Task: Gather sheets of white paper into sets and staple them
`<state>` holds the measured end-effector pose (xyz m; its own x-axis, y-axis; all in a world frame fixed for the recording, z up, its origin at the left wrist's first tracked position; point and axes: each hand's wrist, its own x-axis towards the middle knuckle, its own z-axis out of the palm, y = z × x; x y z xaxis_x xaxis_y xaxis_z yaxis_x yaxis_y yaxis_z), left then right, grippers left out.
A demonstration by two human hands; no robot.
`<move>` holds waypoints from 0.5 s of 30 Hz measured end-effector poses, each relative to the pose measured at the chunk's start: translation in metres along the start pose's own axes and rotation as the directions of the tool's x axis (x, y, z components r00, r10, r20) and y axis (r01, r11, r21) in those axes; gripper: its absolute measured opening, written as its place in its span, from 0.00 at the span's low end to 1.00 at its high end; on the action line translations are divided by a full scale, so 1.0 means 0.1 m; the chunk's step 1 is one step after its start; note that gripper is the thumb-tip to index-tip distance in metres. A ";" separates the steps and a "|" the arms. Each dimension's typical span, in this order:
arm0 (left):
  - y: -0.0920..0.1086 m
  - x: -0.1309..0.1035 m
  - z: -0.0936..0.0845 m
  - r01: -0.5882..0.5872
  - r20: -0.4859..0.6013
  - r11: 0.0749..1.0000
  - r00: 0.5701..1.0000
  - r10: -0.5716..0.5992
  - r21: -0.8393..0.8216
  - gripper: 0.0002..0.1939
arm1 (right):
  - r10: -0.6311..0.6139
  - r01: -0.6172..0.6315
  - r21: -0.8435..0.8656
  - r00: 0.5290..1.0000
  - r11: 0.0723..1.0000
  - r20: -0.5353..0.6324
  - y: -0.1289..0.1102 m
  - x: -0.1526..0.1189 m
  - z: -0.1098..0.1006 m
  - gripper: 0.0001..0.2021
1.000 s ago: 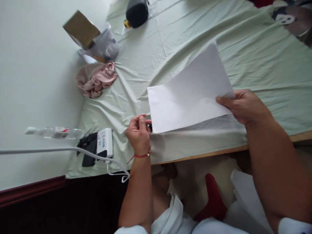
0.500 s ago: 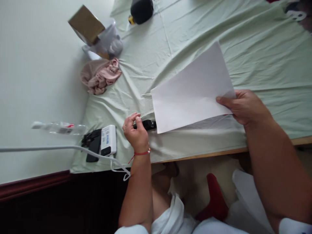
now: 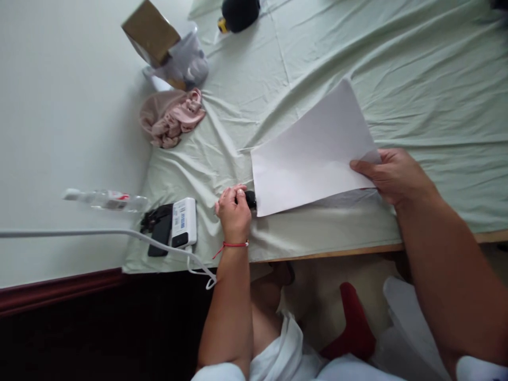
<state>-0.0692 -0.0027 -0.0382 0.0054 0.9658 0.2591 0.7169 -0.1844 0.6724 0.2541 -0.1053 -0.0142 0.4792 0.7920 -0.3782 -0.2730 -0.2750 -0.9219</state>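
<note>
My right hand [image 3: 392,172] pinches the right edge of a white sheet of paper [image 3: 313,153], thumb on top, and the sheet is raised over the green cloth. At the sheet's lower left corner my left hand [image 3: 235,211], with a red string on the wrist, has its fingers curled round a black object [image 3: 251,200]. Part of that object is hidden by the hand, and its right end meets the paper's left edge.
A white power bank [image 3: 184,222] with a cable and a black phone [image 3: 161,233] lie left of my left hand. Beyond are a clear bottle [image 3: 115,201], pink cloth [image 3: 172,119], a plastic bin [image 3: 186,63] with a cardboard box [image 3: 151,32], and a black case [image 3: 240,13].
My left hand has moved right with the black object, nearer the paper. The sheet's far corner is a little lower, and the whole view has shifted slightly.
</note>
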 end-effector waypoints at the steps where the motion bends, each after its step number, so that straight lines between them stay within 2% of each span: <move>1: 0.01 0.00 0.00 -0.003 0.009 1.000 1.000 0.003 0.000 0.10 | 0.005 -0.005 -0.003 1.000 1.000 -0.010 -0.01 -0.01 0.02 0.02; 6: 0.05 -0.04 -0.02 0.009 0.039 1.000 0.999 -0.009 0.002 0.09 | 0.004 -0.006 -0.035 0.999 0.999 -0.054 -0.01 -0.02 0.07 0.01; 15: 0.12 -0.06 -0.06 -0.016 0.080 0.995 0.997 0.009 0.094 0.08 | -0.060 0.060 -0.034 0.998 0.998 -0.023 0.03 0.01 0.04 0.04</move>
<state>-0.0650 -0.0121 -0.0274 0.0673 0.9757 0.2085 0.7788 -0.1820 0.6003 0.2504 -0.1030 -0.0173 0.5140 0.7944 -0.3237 -0.2150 -0.2460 -0.9451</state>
